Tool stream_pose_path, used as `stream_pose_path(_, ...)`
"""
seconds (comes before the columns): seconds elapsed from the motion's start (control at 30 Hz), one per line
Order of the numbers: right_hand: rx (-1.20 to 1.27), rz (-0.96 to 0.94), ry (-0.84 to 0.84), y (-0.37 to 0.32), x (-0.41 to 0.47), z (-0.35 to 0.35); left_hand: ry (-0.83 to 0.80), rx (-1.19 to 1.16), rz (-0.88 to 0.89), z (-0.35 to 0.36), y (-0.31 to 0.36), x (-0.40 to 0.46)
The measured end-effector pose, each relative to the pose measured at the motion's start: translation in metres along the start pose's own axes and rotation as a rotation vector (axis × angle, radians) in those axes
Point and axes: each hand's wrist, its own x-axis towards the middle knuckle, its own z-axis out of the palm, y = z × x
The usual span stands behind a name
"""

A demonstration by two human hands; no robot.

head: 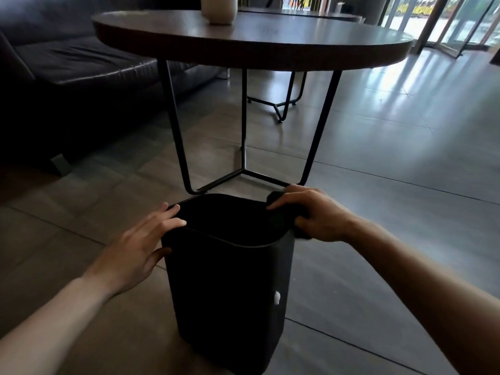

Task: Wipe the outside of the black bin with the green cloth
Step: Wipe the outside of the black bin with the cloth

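Black bin upright on the tiled floor, both hands at its rim.
Left hand lies spread on the left edge; right hand clutches a dark cloth against the right edge.

A dim lounge corner with daylight at the far right.

A round dark-brown wooden table stands on thin black metal legs on a floor of large grey-brown tiles, with a cream ceramic vase on its top. A dark leather sofa sits to the left. Tall glass doors at the upper right let in light that reflects off the floor.
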Motion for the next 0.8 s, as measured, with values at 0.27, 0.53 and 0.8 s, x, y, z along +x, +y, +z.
stream_pose_path(0.27, -0.168, -0.078, -0.288, -0.01, -0.038, 0.002, -0.055, 0.095, 0.075, -0.009, -0.002, 0.001)
stream_pose_path(0.53, -0.202, -0.153, -0.216, -0.016, -0.05, 0.006, -0.07, 0.108, 0.043, -0.014, 0.012, 0.02)
stream_pose_path(0.8, -0.111, -0.064, -0.018, -0.023, -0.034, -0.015, 0.117, -0.321, 0.166, -0.015, 0.11, 0.064)
